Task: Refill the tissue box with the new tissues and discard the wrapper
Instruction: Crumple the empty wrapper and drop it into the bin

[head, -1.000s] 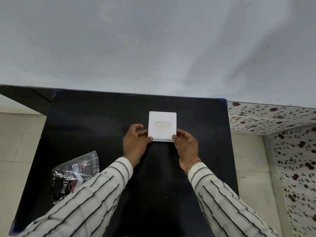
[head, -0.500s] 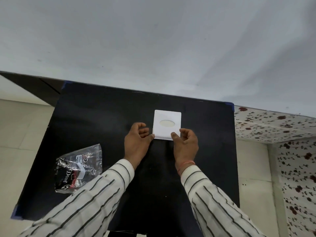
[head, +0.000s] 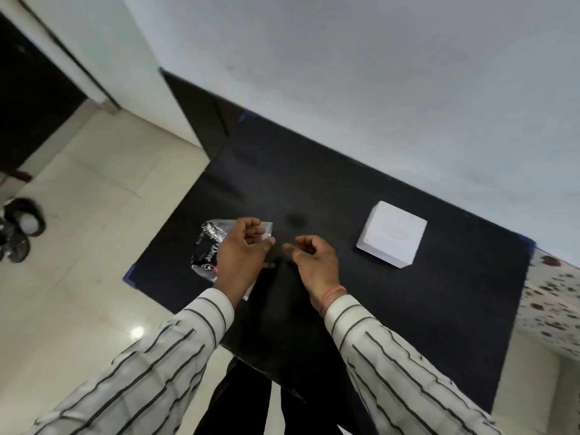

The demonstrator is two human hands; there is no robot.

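Wrapper [head: 208, 246], clear and crinkled, lies at the black table's [head: 408, 309] left edge, its long axis running toward me. Tissue box [head: 391, 233] sits closed, well apart to the right. My left hand [head: 241, 262] pinches the wrapper's top corner; my right hand [head: 314, 255], fingers curled on nothing, hovers just beside.

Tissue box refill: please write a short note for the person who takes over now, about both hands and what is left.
Left hand: fingers pinch the clear plastic wrapper at the table's left side.
Right hand: curled, holding nothing, beside the wrapper's near corner.
White tissue box: closed, on the table to the right, untouched by either hand.
Done: the box appears refilled.
Left: discard the wrapper. No bin shows in view.
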